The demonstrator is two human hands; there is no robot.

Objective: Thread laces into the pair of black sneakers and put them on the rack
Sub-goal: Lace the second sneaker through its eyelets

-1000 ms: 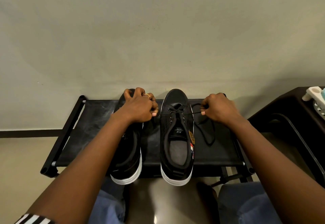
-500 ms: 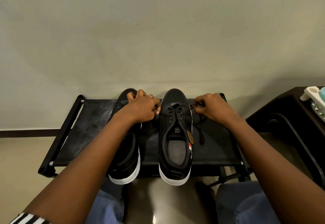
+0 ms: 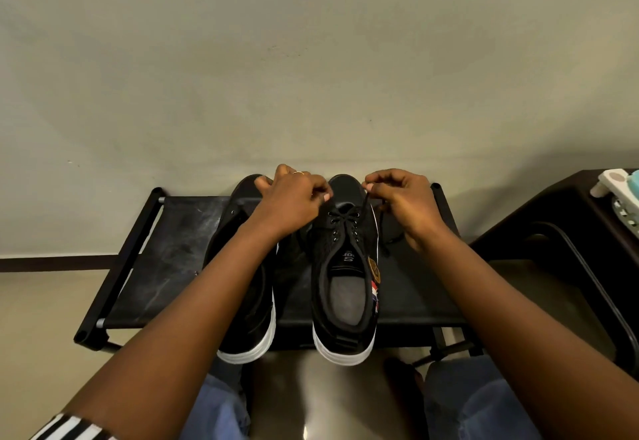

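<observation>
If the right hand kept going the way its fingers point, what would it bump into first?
The right hand points left, across the right sneaker toe. It would probably meet the left hand first, though depth is hard to judge.

The black rack (image 3: 166, 259) by the wall carries two black sneakers (image 3: 345, 266) side by side.
</observation>
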